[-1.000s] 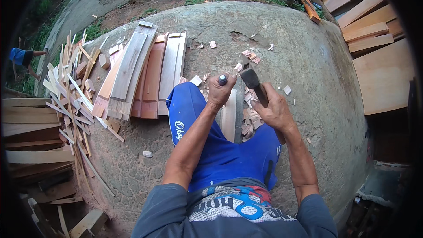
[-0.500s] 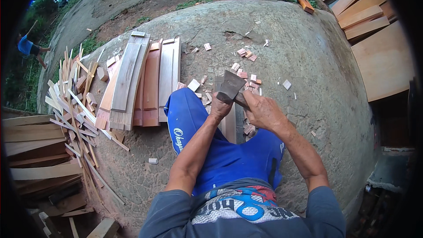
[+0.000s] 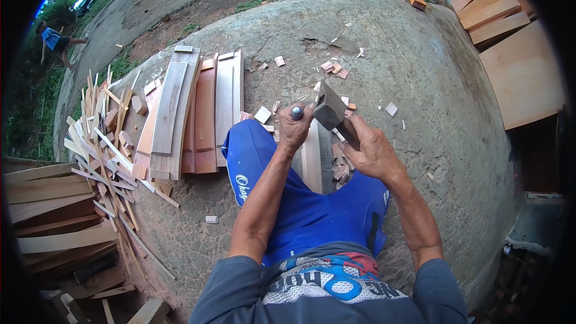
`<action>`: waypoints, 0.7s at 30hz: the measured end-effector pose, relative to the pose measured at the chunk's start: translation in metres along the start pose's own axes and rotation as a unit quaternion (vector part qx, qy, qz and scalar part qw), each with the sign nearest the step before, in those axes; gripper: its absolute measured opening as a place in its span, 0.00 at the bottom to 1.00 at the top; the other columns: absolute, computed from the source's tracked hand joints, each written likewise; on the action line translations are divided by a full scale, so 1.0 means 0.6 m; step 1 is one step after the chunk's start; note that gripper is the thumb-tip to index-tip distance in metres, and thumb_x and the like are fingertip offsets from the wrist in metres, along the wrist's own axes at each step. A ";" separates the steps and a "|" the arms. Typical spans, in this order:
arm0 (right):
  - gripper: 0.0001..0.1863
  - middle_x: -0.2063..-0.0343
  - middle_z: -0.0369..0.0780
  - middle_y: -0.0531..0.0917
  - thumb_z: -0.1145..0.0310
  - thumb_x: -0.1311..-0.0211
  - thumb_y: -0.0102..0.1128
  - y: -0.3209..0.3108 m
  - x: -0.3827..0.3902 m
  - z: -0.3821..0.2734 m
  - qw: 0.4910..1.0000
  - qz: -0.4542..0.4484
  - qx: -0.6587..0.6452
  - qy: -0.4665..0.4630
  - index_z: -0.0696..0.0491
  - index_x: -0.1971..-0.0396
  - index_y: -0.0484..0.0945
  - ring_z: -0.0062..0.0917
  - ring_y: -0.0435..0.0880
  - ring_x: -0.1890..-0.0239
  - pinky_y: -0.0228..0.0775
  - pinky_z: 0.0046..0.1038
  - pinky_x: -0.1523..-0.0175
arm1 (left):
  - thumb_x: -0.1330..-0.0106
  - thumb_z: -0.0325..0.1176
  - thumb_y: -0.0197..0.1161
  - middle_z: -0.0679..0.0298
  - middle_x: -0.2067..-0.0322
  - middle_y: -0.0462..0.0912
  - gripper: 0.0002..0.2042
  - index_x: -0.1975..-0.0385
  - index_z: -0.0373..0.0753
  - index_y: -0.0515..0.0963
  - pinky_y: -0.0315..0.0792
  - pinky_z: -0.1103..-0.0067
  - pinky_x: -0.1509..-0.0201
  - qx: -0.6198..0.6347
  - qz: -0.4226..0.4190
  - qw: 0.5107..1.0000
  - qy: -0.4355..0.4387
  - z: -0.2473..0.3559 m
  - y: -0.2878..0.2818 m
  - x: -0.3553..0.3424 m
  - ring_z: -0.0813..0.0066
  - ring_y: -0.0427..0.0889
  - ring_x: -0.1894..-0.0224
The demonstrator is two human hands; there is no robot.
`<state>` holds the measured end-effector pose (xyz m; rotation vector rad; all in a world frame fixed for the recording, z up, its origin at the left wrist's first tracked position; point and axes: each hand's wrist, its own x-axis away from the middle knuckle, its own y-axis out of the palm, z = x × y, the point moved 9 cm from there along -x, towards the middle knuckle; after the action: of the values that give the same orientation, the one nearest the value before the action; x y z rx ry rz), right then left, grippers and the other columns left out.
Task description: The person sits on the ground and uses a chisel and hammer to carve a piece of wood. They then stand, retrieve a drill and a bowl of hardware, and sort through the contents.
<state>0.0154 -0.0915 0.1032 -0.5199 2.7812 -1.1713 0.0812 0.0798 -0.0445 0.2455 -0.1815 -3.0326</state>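
Closed round an upright chisel (image 3: 296,112) is my left hand (image 3: 292,132); only the metal-capped top of its handle shows, and its blade is hidden below the fist. My right hand (image 3: 377,151) grips the short handle of a hatchet (image 3: 330,107). The hatchet's dark head hangs just right of the chisel top, apart from it. Between my knees lies a pale wooden board (image 3: 312,165), partly covered by my left hand and legs. Small pinkish wood chips (image 3: 341,171) lie to the right of the board and beyond the hatchet.
Panelled boards (image 3: 174,105) are stacked to my left, beside a heap of thin offcuts (image 3: 105,150). More planks (image 3: 51,189) are piled at the lower left. Large boards (image 3: 522,75) stand at the right. A person (image 3: 53,39) walks at the far left.
The hatchet has shifted right and its head has turned, uncovering the chisel top. My left hand has moved slightly left and up. The person at the far left has changed stride.
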 end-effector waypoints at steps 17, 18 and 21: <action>0.24 0.61 0.56 0.84 0.72 0.40 0.63 0.068 -0.006 0.038 0.999 -0.001 0.043 0.004 0.57 0.45 0.67 0.57 0.85 0.58 0.77 0.50 0.55 | 0.34 0.30 0.68 0.64 0.81 0.72 0.11 0.77 0.36 0.76 0.67 0.76 0.72 -0.162 0.090 0.981 0.062 -0.010 -0.040 0.008 0.80 0.70 0.76; 0.24 0.60 0.57 0.84 0.72 0.40 0.64 0.069 -0.004 0.050 0.999 0.008 0.005 0.035 0.57 0.45 0.67 0.57 0.85 0.57 0.77 0.49 0.54 | 0.31 0.32 0.69 0.67 0.82 0.69 0.15 0.79 0.36 0.74 0.64 0.78 0.73 -0.169 0.153 0.973 0.032 0.005 -0.066 0.002 0.84 0.66 0.76; 0.27 0.56 0.55 0.85 0.69 0.40 0.66 0.067 -0.017 0.069 0.996 0.039 -0.061 0.059 0.59 0.43 0.69 0.52 0.86 0.51 0.76 0.46 0.48 | 0.29 0.36 0.71 0.70 0.79 0.73 0.16 0.77 0.37 0.76 0.66 0.77 0.70 -0.095 0.158 0.981 0.062 0.070 -0.096 -0.040 0.82 0.68 0.74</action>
<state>0.0223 -0.0900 0.0451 -0.3597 2.9573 -1.0559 0.0929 0.1439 -0.0067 0.3503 0.0739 -2.6867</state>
